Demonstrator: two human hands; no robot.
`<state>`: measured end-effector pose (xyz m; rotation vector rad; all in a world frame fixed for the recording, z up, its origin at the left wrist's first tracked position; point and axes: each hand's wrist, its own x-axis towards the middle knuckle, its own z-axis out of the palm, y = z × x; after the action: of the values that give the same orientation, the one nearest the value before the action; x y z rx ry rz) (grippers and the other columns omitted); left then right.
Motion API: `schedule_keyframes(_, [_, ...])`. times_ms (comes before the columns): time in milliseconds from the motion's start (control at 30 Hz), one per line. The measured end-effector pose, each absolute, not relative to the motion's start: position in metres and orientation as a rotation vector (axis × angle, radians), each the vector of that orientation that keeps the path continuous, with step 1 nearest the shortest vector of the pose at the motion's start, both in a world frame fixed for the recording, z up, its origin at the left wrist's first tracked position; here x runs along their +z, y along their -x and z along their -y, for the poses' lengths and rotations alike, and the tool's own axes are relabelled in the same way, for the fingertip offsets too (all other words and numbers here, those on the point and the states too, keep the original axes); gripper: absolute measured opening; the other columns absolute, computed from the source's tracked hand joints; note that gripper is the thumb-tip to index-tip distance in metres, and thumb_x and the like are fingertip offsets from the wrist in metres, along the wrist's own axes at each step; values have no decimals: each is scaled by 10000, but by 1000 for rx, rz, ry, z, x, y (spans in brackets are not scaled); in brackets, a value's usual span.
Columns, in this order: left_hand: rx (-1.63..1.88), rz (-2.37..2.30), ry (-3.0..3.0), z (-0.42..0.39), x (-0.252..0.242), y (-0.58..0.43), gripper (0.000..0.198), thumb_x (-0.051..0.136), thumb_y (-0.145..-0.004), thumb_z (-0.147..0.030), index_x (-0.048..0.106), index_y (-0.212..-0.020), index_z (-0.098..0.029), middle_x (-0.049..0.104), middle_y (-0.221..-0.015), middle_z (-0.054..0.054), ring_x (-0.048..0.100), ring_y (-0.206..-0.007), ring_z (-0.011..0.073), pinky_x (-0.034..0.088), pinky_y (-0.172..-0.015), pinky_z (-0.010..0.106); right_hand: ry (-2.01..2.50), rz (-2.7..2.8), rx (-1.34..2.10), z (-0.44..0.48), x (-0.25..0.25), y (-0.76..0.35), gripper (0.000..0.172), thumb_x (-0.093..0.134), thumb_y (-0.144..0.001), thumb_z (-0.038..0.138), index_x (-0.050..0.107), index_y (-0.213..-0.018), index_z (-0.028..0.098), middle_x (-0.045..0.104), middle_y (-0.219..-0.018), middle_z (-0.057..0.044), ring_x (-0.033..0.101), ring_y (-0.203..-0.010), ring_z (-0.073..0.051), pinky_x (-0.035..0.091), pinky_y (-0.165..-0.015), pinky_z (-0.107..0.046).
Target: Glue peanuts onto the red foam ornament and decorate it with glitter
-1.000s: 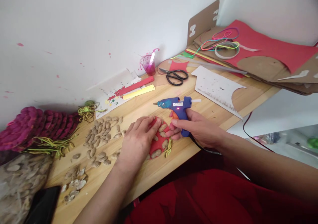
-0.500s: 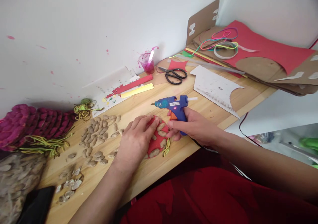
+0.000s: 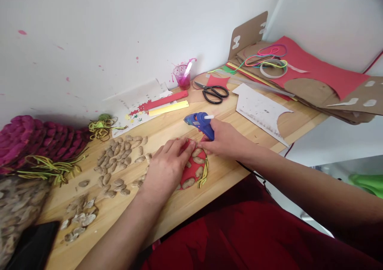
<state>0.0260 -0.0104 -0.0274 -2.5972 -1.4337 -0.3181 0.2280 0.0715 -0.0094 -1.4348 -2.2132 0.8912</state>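
Note:
A red paper disc [image 3: 194, 170] with peanuts fixed on it and a yellow-green yarn tassel [image 3: 204, 175] at its right edge lies on the wooden table. My left hand [image 3: 167, 162] rests over its left side, fingers bent and pressed at its far edge, hiding that part. Whether a peanut is under those fingertips is hidden. My right hand [image 3: 223, 138] is wrapped round a blue hot glue gun [image 3: 203, 122], nozzle pointing left above the table, a white glue stick in its back. The right fingertips are close to the disc's far edge.
Loose peanuts [image 3: 118, 154] and broken shells [image 3: 82, 218] lie left. Stacked magenta peanut discs [image 3: 44, 142] and a black phone-like slab [image 3: 34, 244] are farther left. Black scissors [image 3: 215, 93], a pink-stained cup [image 3: 182, 78] and white card [image 3: 260, 110] sit behind. Cardboard [image 3: 311, 90] is piled right.
The glue gun has turned and tilted in my right hand, whose fingers came closer to the disc's far edge. My left hand stays on the disc. The view has shifted slightly.

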Motion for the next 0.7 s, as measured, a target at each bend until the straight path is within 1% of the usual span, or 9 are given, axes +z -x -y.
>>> schedule_keyframes(200, [-309,1444,2594,10,-26,-27,424,549,-979,-208,588,-1399,-164,645,-1314,146,600,-1143,308,600,-882,452,1449,2249,830,-72,-10,-226,406,686,-766,285,593,-1149,187,744,-880,-64,691,-774,-258,468,-645,-301])
schedule_keyframes(333, [-350,1424,2606,9,-24,-28,405,530,-987,-203,604,-1380,-142,649,-1299,152,600,-1129,297,591,-915,438,1451,2228,893,-73,-9,-226,443,686,-775,281,579,-1192,178,748,-909,-72,697,-786,-253,476,-646,-296])
schedule_keyframes(533, [-349,1437,2605,10,-27,-27,413,516,-992,-196,599,-1394,-158,650,-1308,154,601,-1158,299,588,-934,443,1452,2248,887,-74,-9,-227,410,680,-777,297,582,-1160,190,745,-890,-64,693,-777,-253,468,-640,-299])
schedule_keyframes(700, [-323,1453,2599,10,-28,-27,432,535,-983,-191,586,-1411,-165,643,-1325,155,594,-1173,308,596,-924,451,1444,2278,836,-74,-10,-227,341,677,-775,303,589,-1085,193,739,-878,-57,685,-784,-250,446,-636,-287])
